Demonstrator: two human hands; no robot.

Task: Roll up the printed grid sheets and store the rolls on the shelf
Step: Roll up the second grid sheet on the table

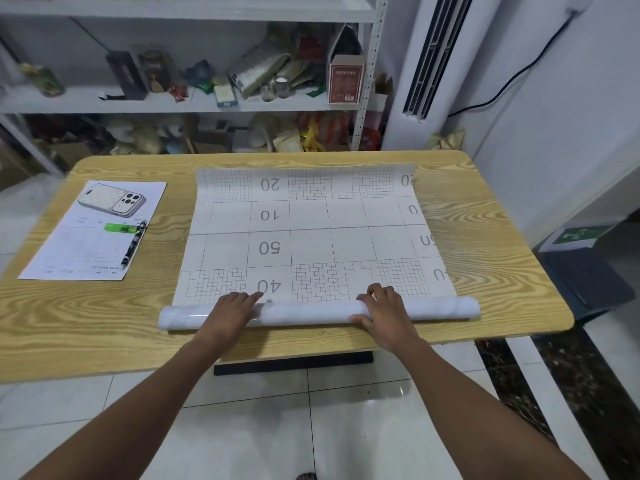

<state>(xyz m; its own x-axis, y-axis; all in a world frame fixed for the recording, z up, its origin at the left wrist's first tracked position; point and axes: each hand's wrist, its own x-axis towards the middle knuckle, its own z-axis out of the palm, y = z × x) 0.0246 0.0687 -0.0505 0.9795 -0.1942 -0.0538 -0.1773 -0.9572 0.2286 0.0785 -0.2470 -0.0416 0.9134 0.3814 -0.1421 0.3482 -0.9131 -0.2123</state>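
Observation:
A printed grid sheet (311,226) with numbers 20, 10, 50 and 40 lies spread on the wooden table (485,216). Its near end is wound into a white roll (311,311) lying across the table's front. My left hand (232,311) rests palm down on the roll's left part, fingertips reaching onto the flat sheet. My right hand (384,310) curls over the roll's right part, thumb on the near side. The sheet's far edge curls up slightly. The metal shelf (173,103) stands behind the table.
On the table's left lies a printed paper (86,251) with a phone (112,199), a green lighter (119,227) and a pen (133,245) on it. The shelf is crowded with boxes, bags and jars. A standing air conditioner (426,64) is at the right.

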